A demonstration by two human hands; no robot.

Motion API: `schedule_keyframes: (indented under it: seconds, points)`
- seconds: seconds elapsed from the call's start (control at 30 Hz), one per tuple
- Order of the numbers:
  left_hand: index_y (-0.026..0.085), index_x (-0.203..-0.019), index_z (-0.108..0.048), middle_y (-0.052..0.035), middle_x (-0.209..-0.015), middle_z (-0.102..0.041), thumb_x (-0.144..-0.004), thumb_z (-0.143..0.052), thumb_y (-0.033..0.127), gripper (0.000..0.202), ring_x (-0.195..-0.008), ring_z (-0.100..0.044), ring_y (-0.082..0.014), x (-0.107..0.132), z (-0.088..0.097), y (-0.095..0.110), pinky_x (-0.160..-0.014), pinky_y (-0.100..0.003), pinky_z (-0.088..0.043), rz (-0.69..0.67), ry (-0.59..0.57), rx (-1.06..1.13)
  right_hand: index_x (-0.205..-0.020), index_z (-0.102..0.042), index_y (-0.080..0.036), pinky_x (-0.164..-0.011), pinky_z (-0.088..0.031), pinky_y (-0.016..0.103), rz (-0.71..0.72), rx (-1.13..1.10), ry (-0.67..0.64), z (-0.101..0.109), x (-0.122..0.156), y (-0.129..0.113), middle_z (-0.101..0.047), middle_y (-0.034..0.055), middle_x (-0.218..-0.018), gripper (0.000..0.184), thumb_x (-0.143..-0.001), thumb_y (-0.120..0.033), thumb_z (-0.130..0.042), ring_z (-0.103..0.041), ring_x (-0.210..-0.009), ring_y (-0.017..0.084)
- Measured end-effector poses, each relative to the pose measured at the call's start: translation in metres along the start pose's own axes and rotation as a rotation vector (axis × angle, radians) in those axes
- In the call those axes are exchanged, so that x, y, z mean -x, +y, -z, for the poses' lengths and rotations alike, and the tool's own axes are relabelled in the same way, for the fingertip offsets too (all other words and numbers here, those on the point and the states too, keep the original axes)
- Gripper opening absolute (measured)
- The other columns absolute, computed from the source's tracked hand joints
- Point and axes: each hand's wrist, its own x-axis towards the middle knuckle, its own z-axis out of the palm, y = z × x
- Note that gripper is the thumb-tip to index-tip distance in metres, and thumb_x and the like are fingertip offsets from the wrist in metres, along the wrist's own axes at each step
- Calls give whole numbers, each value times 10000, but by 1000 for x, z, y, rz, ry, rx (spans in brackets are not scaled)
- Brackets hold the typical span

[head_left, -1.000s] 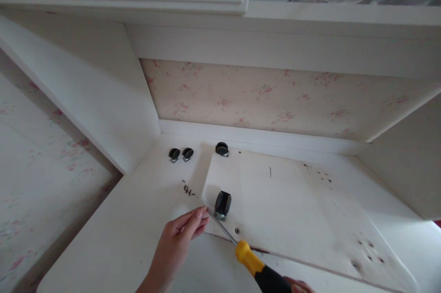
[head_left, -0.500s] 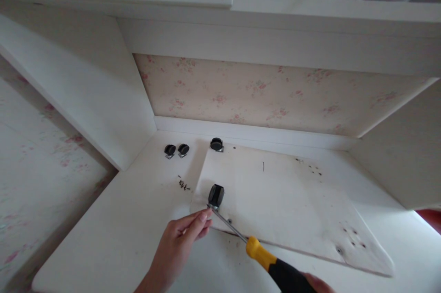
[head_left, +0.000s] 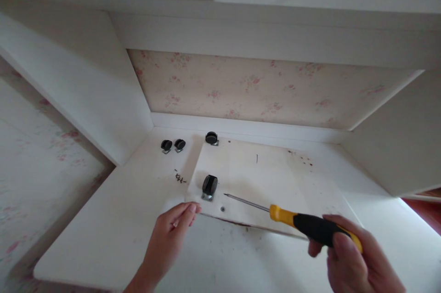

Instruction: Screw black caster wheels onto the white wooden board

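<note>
Gripping the screwdriver (head_left: 292, 218) by its black and yellow handle, the person's right hand (head_left: 351, 258) is closed firmly around it at the lower right of the frame. From where I stand, the left hand (head_left: 174, 231), low and left of centre, has thumb and fingertips pinched together at the near edge of the white board (head_left: 268, 178); whether something small is between them I can't tell.

The driver's tip has just come away from the left fingertips and points left over the board, apart from the near caster (head_left: 210, 185). I take that as a pause in the driving; the caster stands on its plate near the board's left end, and I can't make out whether it's fastened.

Half a second ago the tip met those fingers at the caster's plate; now the plate shows plainly and more of the right hand is visible. The whole view has shifted a little, but the rest lies as it did: the far caster (head_left: 211, 137) at the board's back left corner, two spare casters (head_left: 172, 145) left of it, and the dark screws (head_left: 178, 177) scattered on the counter (head_left: 103, 219).
</note>
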Motion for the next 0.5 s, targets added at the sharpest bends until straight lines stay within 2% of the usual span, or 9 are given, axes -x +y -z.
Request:
schedule_keyframes:
  seconds: [0.17,0.3,0.5]
  points:
    - [228,-968,-783,-61,-918,-760,-897,-562,490,350,-854,-664,-220,8,-2,4,-632,-212,-491,-63,6,-144,-1018,-637,-172,-435,-407,243,133,123,-72,-9,-16,12,-606,-10,-540,290,-936,-426,-524,-548,-453,130]
    - [242,-954,-781,-57,-914,-753,-917,-559,419,287,-805,-669,-198,14,-5,7,-680,-213,-487,-187,-77,-246,-1051,-625,-177,-486,-455,227,295,149,-135,-14,-19,21,-627,-23,-554,238,-953,-358,-506,-579,-466,121]
    - [233,-946,-775,-72,-961,-753,-942,-527,409,305,-829,-683,-185,17,-14,8,-740,-208,-501,-231,-139,-291,-1060,-609,-178,-448,-443,198,292,109,-175,-23,-21,25,-621,-35,-539,222,-962,-342,-496,-570,-426,105]
